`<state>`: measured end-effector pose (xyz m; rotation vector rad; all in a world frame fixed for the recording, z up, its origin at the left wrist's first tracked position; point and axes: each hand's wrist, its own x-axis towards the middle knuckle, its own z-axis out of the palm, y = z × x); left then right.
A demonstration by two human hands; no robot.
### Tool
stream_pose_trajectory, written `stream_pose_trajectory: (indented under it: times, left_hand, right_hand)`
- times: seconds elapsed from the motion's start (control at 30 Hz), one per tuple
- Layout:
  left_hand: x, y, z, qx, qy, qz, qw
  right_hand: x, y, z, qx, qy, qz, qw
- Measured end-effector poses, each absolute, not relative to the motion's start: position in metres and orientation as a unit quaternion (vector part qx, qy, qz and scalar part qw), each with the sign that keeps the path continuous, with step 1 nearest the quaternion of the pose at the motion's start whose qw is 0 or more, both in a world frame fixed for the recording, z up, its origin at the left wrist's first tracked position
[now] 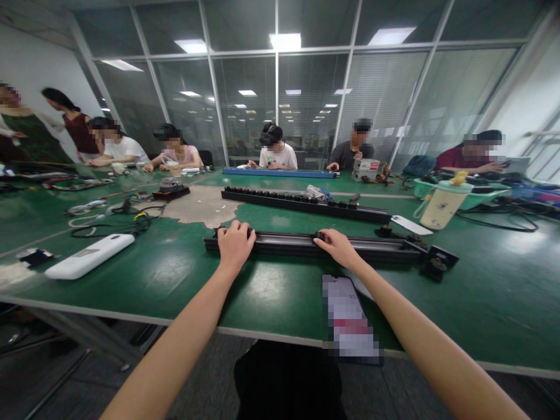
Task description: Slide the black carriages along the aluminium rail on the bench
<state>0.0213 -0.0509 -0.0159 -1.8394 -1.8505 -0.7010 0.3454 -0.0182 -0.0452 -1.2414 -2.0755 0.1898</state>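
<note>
A long black grooved rail lies across the green table in front of me. My left hand rests over its left end with bent fingers closed around small black parts, which the fingers largely hide. Further right along the groove, my right hand pinches a small black block between thumb and fingers. Several loose black pieces lie by the rail's right end. Behind it is a second black rail with a row of black knob-like blocks set along it.
A phone lies at the table's front edge. To the left are a white oblong case and tangled cables. At right stand a cream tumbler and a green basket. Several people sit along the far side.
</note>
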Motion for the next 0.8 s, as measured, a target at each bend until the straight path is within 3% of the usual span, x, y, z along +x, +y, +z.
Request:
stream_pose_trajectory:
  times: [0.8]
  left_hand:
    - [0.0217,-0.0511,-0.0158,-0.662,-0.670,-0.258,0.213]
  right_hand:
    - [0.3462,-0.0187,-0.0458,-0.475,-0.801,0.064,0.358]
